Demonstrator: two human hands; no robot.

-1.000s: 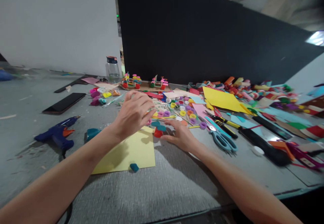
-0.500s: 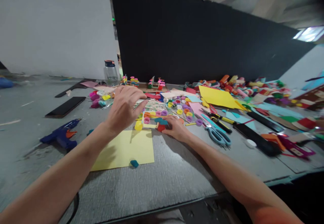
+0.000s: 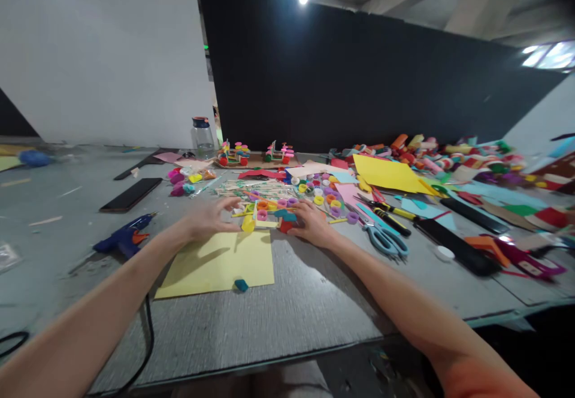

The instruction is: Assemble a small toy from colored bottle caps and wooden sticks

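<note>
A small craft-stick model (image 3: 268, 225) with a yellow end, a red end and blue pieces on top stands just behind the yellow paper sheet (image 3: 224, 264). My right hand (image 3: 313, 225) has its fingers closed around the model's red and blue end. On the other side, my left hand (image 3: 207, 218) is slightly blurred; its thumb and fingers are apart, close to the yellow end, with nothing visible between them. A teal scrap (image 3: 241, 285) lies at the front edge of the sheet.
A blue glue gun (image 3: 123, 235) with its cord and a black phone (image 3: 131, 195) lie left. Coloured caps (image 3: 318, 199) and thin sticks lie behind the model. Scissors (image 3: 385, 239) and cutters sit right. Two similar models (image 3: 279, 153) and a bottle (image 3: 203, 137) stand at the back.
My left hand has come down and left, from above the model to beside its yellow end. My right hand stays at the red end. The view has tilted slightly upward.
</note>
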